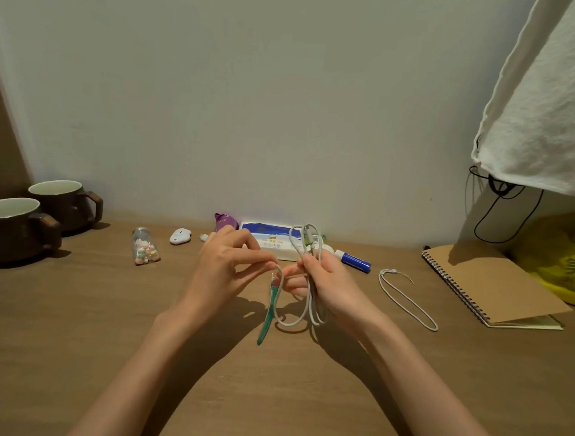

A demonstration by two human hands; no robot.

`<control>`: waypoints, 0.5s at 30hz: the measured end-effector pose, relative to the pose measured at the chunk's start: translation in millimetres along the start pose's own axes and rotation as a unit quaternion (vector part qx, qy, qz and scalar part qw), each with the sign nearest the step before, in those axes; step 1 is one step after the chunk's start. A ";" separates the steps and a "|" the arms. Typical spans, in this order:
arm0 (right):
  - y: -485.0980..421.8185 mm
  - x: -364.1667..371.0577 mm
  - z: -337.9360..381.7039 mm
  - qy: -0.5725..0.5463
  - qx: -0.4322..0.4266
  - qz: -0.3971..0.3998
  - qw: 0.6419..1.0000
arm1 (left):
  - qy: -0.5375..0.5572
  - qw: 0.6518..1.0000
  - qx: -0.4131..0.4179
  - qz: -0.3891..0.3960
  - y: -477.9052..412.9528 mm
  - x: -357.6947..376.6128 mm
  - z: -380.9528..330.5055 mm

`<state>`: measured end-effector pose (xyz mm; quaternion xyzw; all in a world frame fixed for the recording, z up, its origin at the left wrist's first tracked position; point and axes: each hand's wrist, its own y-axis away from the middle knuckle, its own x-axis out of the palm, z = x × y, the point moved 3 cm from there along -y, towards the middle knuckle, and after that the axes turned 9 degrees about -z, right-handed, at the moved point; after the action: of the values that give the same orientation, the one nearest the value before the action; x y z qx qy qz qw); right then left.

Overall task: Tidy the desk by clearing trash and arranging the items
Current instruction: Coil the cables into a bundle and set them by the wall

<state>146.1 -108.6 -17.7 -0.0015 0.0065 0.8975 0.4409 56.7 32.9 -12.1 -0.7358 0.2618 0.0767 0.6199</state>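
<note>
Two brown mugs (16, 233) are sitting at the far left of the counter (69, 304), with a small jar of sweets (145, 250) just to their right. Mid-counter, the left hand (228, 268) is hovering above the surface. Its fingers (256, 260) are pinching together on one strand of the grey cable (313, 304), where what looks like a green tie strap (268, 313) is hanging down. Just right of that, the right hand (329, 285) is gripping the gathered coils, fingers clamped around the middle of the bundle.

The bundle is being held clear of the counter, its long axis running from the person towards the wall. Its plug ends are pointing up and away, and its loops are drooping towards the near edge. To bundle it well, the right hand should be squeezing the coils tight while the left is wrapping the strap snugly around their waist, not around a single strand.

Farther right, a blue glue stick (354, 261), a loose cord loop (406, 299) and a spiral notebook (489, 286) are lying untouched.
</note>
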 end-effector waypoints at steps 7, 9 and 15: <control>2.4 16.2 -9.5 0.014 -0.008 0.072 0.997 | -0.008 1.000 0.022 0.017 1.1 2.6 -5.0; 2.2 15.0 -8.2 -0.001 -0.002 0.072 0.997 | -0.021 1.000 0.020 0.011 1.0 0.1 -3.0; 7.0 8.8 3.8 0.065 -0.048 0.077 0.994 | -0.018 0.998 -0.055 -0.027 1.2 -12.3 1.1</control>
<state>135.2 -105.9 -13.9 -0.0809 -0.0078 0.9260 0.3686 45.9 37.4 -8.0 -0.7741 0.2259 0.0874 0.5848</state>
